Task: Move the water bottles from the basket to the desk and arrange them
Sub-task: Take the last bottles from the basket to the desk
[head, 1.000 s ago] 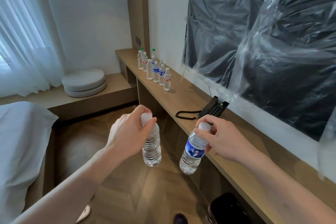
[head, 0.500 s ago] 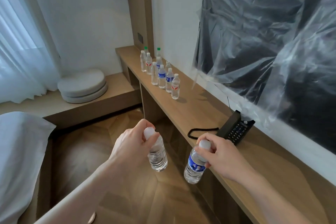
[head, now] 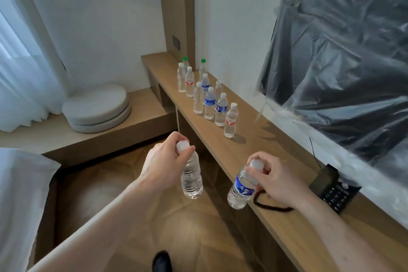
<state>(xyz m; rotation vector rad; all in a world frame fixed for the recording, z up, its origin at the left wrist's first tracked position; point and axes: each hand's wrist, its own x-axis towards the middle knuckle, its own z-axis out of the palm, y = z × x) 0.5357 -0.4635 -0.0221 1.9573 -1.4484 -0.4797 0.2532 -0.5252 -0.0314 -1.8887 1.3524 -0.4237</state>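
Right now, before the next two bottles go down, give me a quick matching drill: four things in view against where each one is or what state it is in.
Things:
1. unlabelled bottle
2. blue-label bottle
3. red-label bottle
4. telephone

Places or states:
A. lying on the desk by the wall, its cord trailing toward the front edge
B. held by the cap in the left hand, over the floor
C. standing at the near end of the row on the desk
D. held by the cap in the right hand, at the desk's front edge

Pairs: 1-B, 2-D, 3-C, 4-A
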